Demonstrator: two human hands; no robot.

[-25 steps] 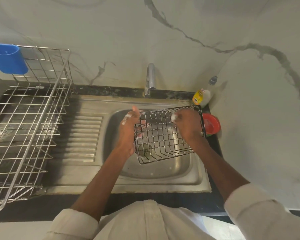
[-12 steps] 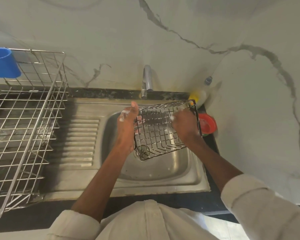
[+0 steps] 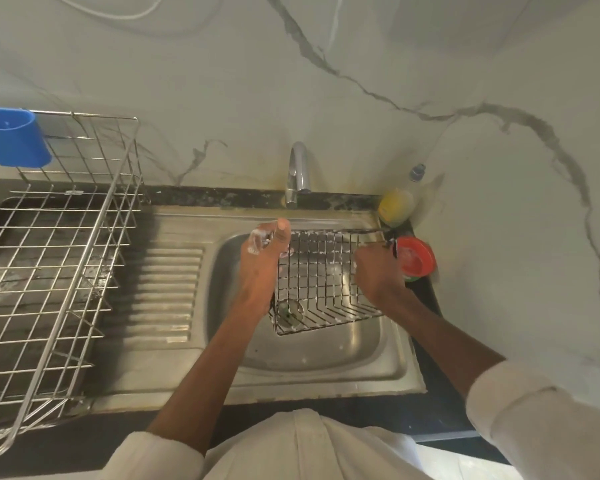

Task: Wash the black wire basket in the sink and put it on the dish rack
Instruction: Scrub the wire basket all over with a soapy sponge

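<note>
The black wire basket (image 3: 323, 282) is tilted over the steel sink bowl (image 3: 326, 355), with soap foam on its wires. My left hand (image 3: 262, 265) grips the basket's left edge, thumb up and suds on the fingers. My right hand (image 3: 378, 275) is curled at the basket's right side near its far corner; what the fingers hold is hidden. The empty metal dish rack (image 3: 52, 258) stands on the counter at the left.
A chrome tap (image 3: 298, 171) rises behind the sink. A yellow soap bottle (image 3: 395, 206) and a red bowl (image 3: 416, 259) sit at the sink's right corner. A blue holder (image 3: 11, 136) hangs on the rack's back. The ribbed drainboard (image 3: 167, 289) lies between rack and bowl.
My right hand has slid right, from the basket's middle towards its far right corner. My left hand keeps its hold on the left edge.
</note>
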